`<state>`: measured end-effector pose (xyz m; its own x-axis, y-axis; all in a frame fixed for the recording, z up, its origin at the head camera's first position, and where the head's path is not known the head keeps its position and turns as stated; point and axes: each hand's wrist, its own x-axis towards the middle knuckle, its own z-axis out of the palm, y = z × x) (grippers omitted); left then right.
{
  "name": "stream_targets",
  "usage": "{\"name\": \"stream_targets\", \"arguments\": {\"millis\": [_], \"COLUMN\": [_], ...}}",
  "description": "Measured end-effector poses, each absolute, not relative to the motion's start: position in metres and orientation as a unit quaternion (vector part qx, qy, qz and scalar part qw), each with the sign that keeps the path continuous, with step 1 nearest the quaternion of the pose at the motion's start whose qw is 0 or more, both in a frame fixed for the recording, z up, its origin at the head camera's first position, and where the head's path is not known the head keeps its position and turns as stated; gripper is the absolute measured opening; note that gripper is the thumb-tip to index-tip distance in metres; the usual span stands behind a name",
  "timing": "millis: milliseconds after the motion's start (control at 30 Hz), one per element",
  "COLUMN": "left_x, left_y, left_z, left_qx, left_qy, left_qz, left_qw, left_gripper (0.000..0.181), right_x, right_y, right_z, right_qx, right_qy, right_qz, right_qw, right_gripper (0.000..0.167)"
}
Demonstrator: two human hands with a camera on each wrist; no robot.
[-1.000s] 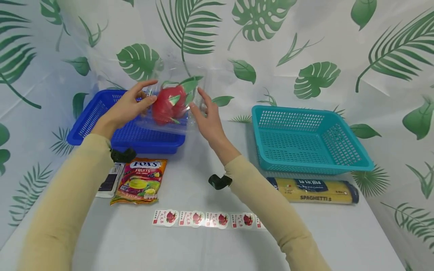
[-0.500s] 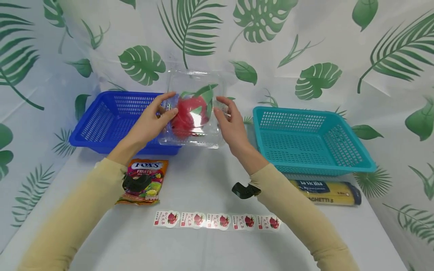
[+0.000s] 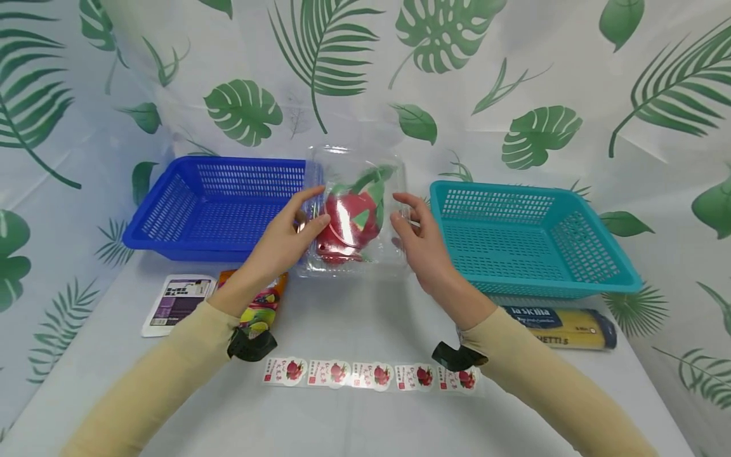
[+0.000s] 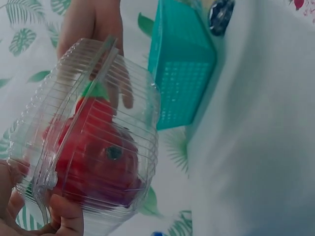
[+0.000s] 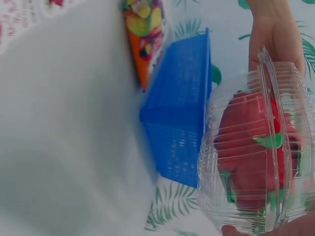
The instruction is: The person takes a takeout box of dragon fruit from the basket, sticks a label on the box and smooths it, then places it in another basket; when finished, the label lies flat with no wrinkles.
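A clear plastic clamshell box (image 3: 356,260) with red fruit (image 3: 351,219) and green leaves inside is held off the table between both hands. The left hand (image 3: 282,241) grips its left side and the right hand (image 3: 425,247) its right side, thumbs toward the camera. In the left wrist view the box (image 4: 133,88) appears closed, its two rims together, with the left fingers (image 4: 66,216) pinching the edge. The right wrist view shows the red fruit (image 5: 246,147) through the ribbed wall. A strip of several fruit-printed stickers (image 3: 374,376) lies on the table below the hands.
A blue basket (image 3: 228,222) stands behind the left arm, a teal basket (image 3: 514,235) at the right. A spaghetti pack (image 3: 577,327) lies before the teal one, partly behind the right sleeve. At the left are a candy bag (image 3: 263,311) and a white-and-purple pack (image 3: 177,304).
Both hands have carried the box right and down, from over the blue basket to between the two baskets. The left sleeve has uncovered the white-and-purple pack and now partly hides the candy bag.
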<state>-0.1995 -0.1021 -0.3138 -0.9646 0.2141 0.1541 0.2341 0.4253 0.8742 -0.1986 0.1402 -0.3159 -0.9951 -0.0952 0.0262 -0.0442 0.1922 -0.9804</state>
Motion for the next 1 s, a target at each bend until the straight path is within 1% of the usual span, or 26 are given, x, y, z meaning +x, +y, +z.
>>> {"name": "stream_targets", "arguments": {"millis": [333,500,1000], "left_x": [-0.194,-0.193,-0.189], "left_y": [-0.082,-0.075,-0.065], "left_z": [-0.33,-0.338,-0.355], "left_qx": [-0.141,-0.149,-0.153], "left_qy": [-0.837,-0.84,-0.835], "left_qz": [-0.528,-0.521,-0.528], "left_qw": [-0.015,-0.019,-0.04], "left_gripper": [0.051,0.052,0.051], "right_x": [-0.183,-0.179,-0.171], "right_y": [0.163,0.172,0.18], "right_z": [-0.327,-0.334,-0.353], "right_qx": [-0.043,-0.039,-0.038], "right_qy": [0.776,0.791,0.795], "right_qz": [-0.628,-0.609,-0.602], "right_qw": [0.04,0.048,0.066], "right_gripper": [0.048,0.05,0.055]}}
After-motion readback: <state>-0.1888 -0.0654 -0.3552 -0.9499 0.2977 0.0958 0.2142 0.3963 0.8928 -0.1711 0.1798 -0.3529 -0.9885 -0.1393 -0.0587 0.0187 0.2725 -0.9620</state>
